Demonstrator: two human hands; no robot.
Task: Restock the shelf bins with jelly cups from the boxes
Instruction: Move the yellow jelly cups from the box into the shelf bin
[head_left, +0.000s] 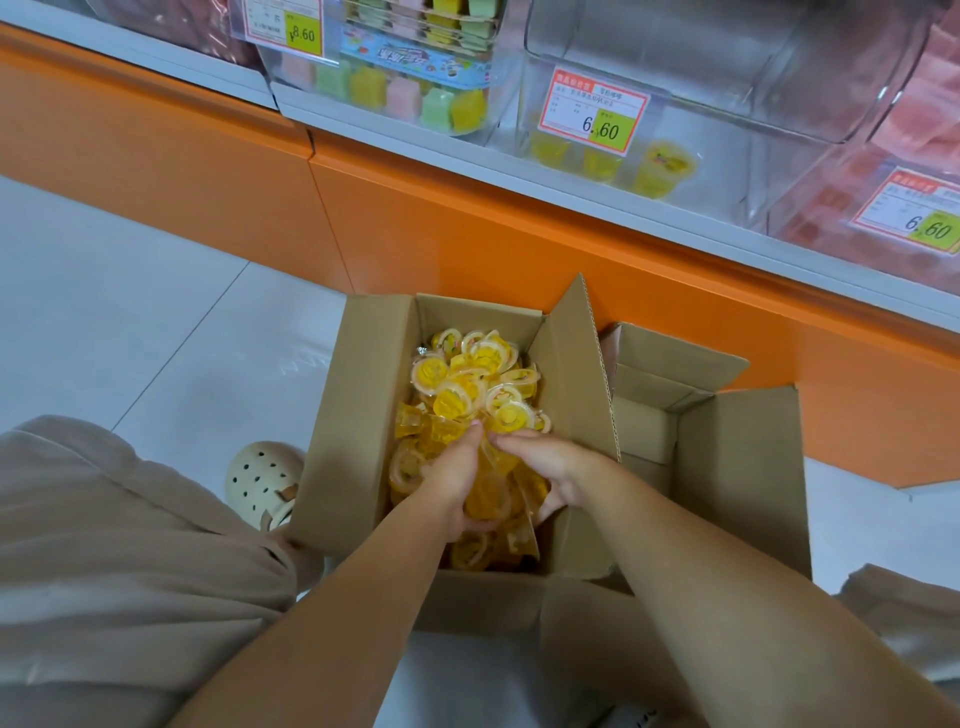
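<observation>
At six o'clock of the open box (363, 415), left hand (452, 480) and right hand (540, 462) curl their fingers round one bunch of yellow jelly cups (467, 384) pressed between them. The nearly empty clear bin (701, 119) lies at one o'clock, higher up, nearer the right hand. A raised flap (576, 364) stands at three o'clock, so lifting straight up looks freest.

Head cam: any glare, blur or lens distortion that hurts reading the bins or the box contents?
Head view: wide-angle bending bows the shelf edge. Glare streaks the clear bin and hazes the yellow cups behind its front. The right-edge price tag is soft; the middle price tag reads fine. The jelly cups in the box are evenly lit, with the near end shaded.
</observation>
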